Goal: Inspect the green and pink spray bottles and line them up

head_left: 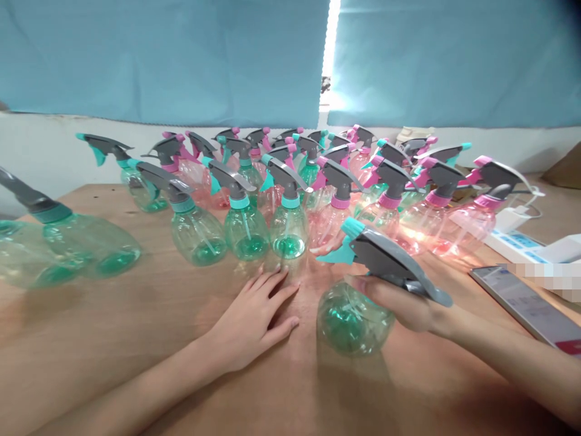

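My right hand [399, 303] is closed round the neck of a green spray bottle [354, 321] with a grey head and a turquoise trigger and nozzle that point left. This bottle tilts slightly, and its body is in front of the rows. Flat on the wooden table [254, 399], my left hand [254, 321] has its fingers spread and holds nothing. Just beyond its fingertips stands another green spray bottle [290, 233], upright, with a second green spray bottle [246, 233] beside it.
Several pink spray bottles [381, 212] and green ones stand close together at the back. More green bottles [93, 245] are at the left. A phone [521, 303] lies at the right, near a white power strip [512, 242]. Blue curtains [181, 60] hang behind.
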`<state>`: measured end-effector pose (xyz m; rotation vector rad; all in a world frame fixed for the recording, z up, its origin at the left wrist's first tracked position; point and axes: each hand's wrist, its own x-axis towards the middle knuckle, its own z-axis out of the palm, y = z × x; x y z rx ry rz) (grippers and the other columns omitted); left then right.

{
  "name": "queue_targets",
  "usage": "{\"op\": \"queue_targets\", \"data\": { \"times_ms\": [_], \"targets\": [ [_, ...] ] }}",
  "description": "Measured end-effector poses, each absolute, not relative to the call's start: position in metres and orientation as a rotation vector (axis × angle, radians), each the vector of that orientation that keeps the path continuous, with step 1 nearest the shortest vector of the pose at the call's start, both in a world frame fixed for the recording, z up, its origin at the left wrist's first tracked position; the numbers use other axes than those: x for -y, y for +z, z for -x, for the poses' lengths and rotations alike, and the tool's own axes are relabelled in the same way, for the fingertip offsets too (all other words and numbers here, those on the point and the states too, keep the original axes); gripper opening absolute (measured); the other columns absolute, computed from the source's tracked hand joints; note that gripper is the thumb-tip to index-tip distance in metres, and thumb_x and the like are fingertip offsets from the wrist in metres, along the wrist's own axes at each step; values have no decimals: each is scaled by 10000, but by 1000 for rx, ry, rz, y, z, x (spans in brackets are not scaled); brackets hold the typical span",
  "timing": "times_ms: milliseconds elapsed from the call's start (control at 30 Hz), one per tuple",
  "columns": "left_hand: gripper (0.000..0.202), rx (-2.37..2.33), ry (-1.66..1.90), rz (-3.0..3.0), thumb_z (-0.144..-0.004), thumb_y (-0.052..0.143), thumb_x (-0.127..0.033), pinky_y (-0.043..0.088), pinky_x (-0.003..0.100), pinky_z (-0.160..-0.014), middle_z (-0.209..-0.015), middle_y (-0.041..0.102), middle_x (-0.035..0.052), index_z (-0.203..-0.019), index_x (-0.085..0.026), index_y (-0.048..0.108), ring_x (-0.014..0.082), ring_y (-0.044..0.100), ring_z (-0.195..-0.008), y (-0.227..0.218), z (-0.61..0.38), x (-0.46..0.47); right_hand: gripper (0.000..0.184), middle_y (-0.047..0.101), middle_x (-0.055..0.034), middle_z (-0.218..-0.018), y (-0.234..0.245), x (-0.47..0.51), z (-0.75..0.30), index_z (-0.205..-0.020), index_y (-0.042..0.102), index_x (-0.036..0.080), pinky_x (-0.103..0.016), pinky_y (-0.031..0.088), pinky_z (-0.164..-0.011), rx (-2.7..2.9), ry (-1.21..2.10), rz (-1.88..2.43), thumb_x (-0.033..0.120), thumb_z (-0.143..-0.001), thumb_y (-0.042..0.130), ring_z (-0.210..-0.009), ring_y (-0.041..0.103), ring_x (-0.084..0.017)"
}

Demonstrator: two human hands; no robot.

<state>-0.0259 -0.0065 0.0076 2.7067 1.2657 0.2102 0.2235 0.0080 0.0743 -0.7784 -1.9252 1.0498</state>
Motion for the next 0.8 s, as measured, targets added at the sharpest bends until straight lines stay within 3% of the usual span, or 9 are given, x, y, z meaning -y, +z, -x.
{"op": "queue_targets", "data": {
  "times_ms": [233,467,667,800],
  "targets": [
    [479,-1265,208,-2708,-1001,481,-426,280,597,-1142,-1503,446,172,-1410,-178,511,349,354,-1419,6,25,6,231,301,55,-625,73,-9,-231,-711,332,241,-252,231,-431,1993,988,922,134,-801,516,-527,273,-114],
    [482,-1257,231,-2714,-1001,482,-426,286,589,-1142,-1495,453,174,-1410,-171,509,348,363,-1414,6,27,7,248,288,60,-600,83,-7,-228,-655,317,239,-254,237,-418,2032,1016,890,111,-747,508,-500,276,-108],
    [482,-1269,222,-2710,-998,487,-440,286,581,-1143,-1504,449,162,-1407,-185,512,346,368,-1411,8,26,7,196,325,76,-558,76,-7,-221,-702,355,253,-239,213,-381,1899,1029,842,121,-735,495,-444,289,-101],
    [484,-1265,212,-2713,-1001,483,-442,281,582,-1145,-1501,449,170,-1404,-176,516,347,363,-1415,7,26,7,168,365,77,-574,72,-9,-220,-877,489,274,-238,273,-392,1904,1048,795,133,-787,510,-422,317,-101]
  ]
}}
